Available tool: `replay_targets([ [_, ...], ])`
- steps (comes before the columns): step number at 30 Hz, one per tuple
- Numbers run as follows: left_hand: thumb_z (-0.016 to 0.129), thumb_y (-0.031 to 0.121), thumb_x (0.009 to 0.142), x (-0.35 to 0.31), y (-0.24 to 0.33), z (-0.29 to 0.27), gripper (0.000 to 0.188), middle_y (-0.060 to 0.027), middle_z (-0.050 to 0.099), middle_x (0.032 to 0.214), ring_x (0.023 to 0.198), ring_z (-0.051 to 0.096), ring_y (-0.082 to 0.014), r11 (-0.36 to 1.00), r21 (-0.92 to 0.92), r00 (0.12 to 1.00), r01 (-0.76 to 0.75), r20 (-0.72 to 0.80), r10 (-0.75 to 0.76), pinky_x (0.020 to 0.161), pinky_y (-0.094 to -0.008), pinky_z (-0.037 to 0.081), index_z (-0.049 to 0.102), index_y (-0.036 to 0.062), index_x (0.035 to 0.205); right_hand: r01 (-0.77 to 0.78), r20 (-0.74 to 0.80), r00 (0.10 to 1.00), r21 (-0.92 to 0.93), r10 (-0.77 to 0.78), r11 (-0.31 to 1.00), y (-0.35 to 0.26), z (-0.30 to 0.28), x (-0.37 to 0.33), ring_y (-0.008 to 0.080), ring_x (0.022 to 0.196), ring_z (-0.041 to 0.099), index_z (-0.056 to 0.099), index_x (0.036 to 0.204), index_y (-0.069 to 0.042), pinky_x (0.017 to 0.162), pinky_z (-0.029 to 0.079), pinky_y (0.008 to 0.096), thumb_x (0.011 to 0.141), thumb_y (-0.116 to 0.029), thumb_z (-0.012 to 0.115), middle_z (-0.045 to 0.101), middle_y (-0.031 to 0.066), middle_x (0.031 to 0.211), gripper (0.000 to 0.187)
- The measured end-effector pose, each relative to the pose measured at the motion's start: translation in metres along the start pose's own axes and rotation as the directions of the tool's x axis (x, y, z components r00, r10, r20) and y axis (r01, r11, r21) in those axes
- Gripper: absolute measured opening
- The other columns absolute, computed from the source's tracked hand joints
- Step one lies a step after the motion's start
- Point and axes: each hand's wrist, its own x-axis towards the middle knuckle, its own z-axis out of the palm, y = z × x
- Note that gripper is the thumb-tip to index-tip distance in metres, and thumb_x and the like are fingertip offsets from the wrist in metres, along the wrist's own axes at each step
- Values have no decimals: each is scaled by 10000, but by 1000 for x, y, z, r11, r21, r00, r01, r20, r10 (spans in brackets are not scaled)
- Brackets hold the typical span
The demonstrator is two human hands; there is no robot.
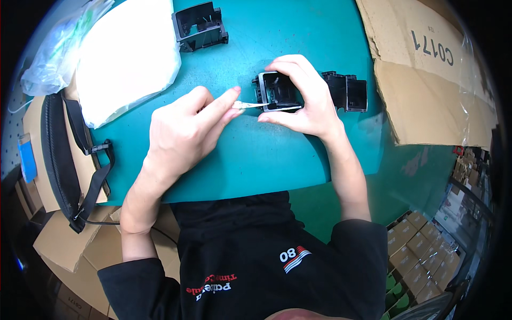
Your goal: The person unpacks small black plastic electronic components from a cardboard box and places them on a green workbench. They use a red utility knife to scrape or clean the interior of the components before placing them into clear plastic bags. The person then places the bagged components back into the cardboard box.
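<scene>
A teal tabletop (250, 154) carries a white bag (128, 58) at the far left and two loose black plastic frames (200, 25), (349, 90). The right hand (304, 98) curls its fingers around a third black frame (277, 92) near the middle. The left hand (184, 130) pinches a thin white strip (249, 105) that touches that frame's lower edge.

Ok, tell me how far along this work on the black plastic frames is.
Nothing shows as finished. In hand: the right hand grips a black plastic frame on the teal mat, and the left hand pinches a thin pale strip against its edge. Lying untouched: a second frame beside it and a third farther back.
</scene>
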Motion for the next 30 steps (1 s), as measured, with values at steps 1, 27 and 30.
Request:
replay_targets([
  [1,781,144,874,0,2,-1,313,-42,554,721,562,577,-181,1000,2,1000,-2,10,2,504,-329,459,760,107,1184,9,-9,1000,0,-9,1000,0,1,1,330,992,651,638,1162,-22,862,557,388,637,-352,961,648,146,1096,699],
  [27,715,290,936,8,16,-9,131,-43,496,717,545,596,-230,993,106,986,53,150,-69,467,-364,447,706,159,943,12,-55,998,54,-9,998,2,7,-2,303,872,648,642,1110,-6,772,560,364,622,-313,979,657,139,991,668],
  [30,708,286,943,8,21,-11,141,-46,484,713,540,590,-228,991,125,984,55,164,-76,463,-361,440,680,152,913,5,-50,999,63,-2,998,2,8,-3,304,872,649,642,1111,-7,773,562,364,622,-319,978,656,138,991,671],
])
